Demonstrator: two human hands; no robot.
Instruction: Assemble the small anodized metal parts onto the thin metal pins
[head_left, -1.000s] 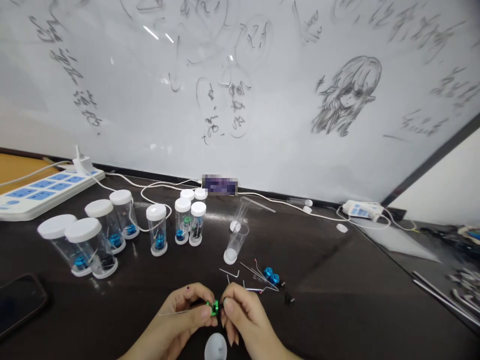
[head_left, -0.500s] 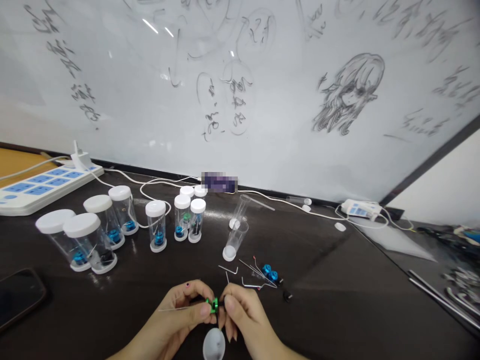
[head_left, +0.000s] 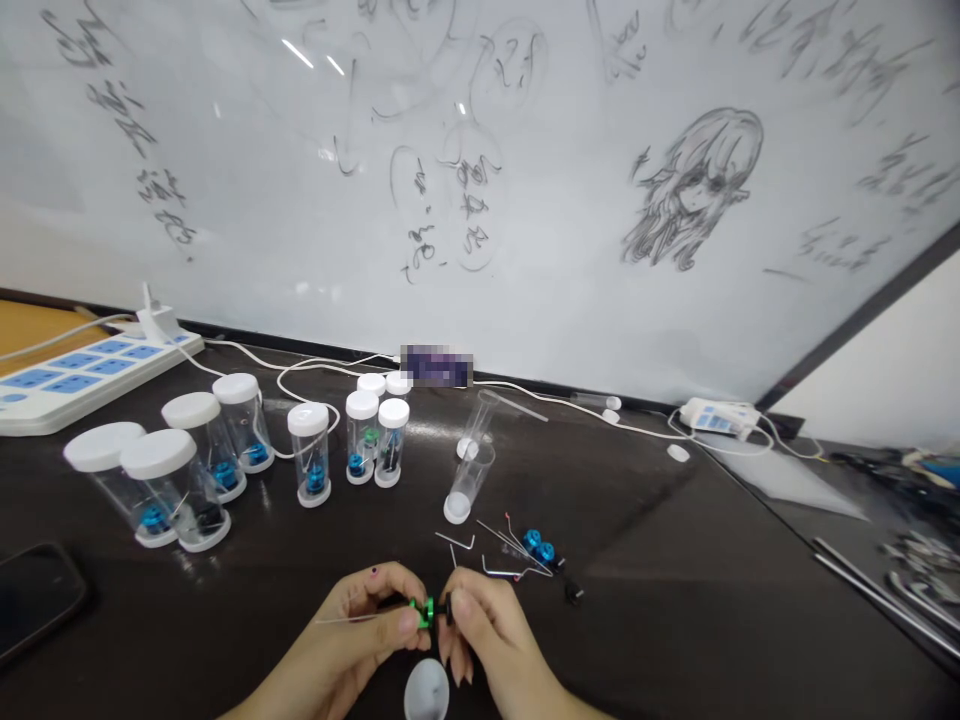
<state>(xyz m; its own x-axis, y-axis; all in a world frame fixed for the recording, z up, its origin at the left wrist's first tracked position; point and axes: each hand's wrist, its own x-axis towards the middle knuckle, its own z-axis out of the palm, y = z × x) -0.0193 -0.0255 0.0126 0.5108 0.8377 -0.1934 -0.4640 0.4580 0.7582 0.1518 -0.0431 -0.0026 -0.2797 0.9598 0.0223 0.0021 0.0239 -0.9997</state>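
Low in the middle, my left hand pinches a small shiny green spool-shaped part between thumb and fingers. A thin metal rod sticks out leftward from that grip. My right hand is closed on a small black part, held close against the green part's right side; whether the two are joined I cannot tell. Just below the hands stands a whitish, open-topped tube. Beyond my right hand lie bent hex keys, two blue spool-shaped parts and a black piece.
Several clear tubes with white caps, holding blue, green or black parts, stand at left. Two uncapped tubes lean in the middle. A power strip and phone lie left. Metal rods lie right. A whiteboard rises behind.
A little more of the black part shows between my right fingers, slightly farther from the green part. The whole view has shifted slightly; the things on the table stay put.
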